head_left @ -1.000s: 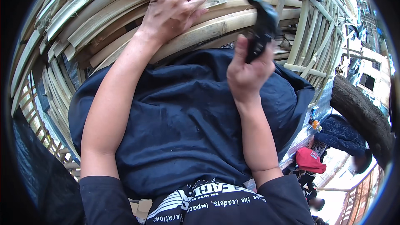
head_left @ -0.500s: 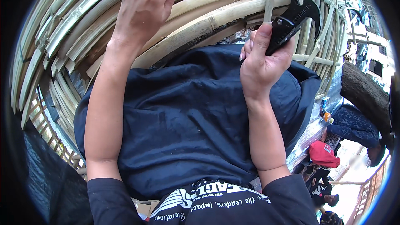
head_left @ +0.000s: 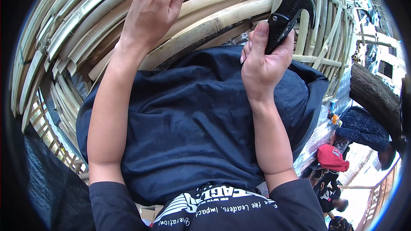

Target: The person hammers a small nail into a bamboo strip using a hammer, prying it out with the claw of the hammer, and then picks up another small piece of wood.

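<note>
My right hand [head_left: 267, 62] is wrapped round the handle of a black claw hammer [head_left: 293, 6], thumb laid along it. The hammer's head points up and away, in front of the bamboo strips. To the left, my left hand [head_left: 152, 13] is closed over the split bamboo slats [head_left: 222, 19], thumb and fingers drawn together at the top edge of the view. What it pinches, if anything, is too hidden to make out. Dark blue cloth [head_left: 192, 115] spreads beneath both forearms.
Woven bamboo strips [head_left: 325, 34] rise at the far right. Beyond them lie a thick log [head_left: 372, 87] and a red cap [head_left: 332, 158]. People sit at the right, one in dark patterned trousers [head_left: 361, 126]. Bamboo lattice [head_left: 47, 124] shows at the left.
My right hand and the hammer have shifted left and slightly up, the hammer tilting a little. My left hand has moved slightly to the right, still closed.
</note>
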`<state>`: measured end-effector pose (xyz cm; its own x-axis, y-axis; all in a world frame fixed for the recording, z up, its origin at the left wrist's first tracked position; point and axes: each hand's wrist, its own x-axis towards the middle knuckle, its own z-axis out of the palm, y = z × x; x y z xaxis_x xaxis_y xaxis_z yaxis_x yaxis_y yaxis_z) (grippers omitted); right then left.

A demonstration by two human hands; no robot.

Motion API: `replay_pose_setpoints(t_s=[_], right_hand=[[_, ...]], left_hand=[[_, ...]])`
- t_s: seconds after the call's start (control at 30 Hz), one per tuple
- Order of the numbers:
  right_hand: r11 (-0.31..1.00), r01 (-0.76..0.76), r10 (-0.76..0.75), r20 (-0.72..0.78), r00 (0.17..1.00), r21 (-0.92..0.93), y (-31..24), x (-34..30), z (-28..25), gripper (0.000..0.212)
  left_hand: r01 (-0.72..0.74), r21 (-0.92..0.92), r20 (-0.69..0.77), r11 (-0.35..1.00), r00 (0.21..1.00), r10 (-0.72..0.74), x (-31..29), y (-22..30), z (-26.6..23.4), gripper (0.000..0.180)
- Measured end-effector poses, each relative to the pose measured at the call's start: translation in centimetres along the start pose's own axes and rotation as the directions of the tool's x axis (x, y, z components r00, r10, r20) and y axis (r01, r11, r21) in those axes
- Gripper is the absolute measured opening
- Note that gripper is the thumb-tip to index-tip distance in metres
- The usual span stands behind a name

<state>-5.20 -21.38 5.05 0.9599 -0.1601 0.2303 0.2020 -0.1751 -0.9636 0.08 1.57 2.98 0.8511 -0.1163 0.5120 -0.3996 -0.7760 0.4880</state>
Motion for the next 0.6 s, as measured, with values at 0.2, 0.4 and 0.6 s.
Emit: replay_pose_setpoints(t_s=[0.2,0.4,0.6], right_hand=[[1.0,0.015,-0.015,0.012,1.0,-0.014,0.3,0.1,0.0,0.025],[0.994,0.071,-0.066,0.062,0.996,-0.078,0.7,0.3,-0.1,0.023],[0.998,0.034,-0.032,0.05,0.998,-0.057,0.4,0.4,-0.1,0.023]], left_hand=[[0.042,-0.032,-0.021,0.999,0.999,-0.043,-0.1,0.2,0.4,0.027],[0.105,0.036,0.066,0.994,0.992,-0.107,-0.6,1.0,0.5,0.027],[0.081,-0.044,0.014,0.996,0.997,-0.08,-0.3,2.4,1.0,0.025]])
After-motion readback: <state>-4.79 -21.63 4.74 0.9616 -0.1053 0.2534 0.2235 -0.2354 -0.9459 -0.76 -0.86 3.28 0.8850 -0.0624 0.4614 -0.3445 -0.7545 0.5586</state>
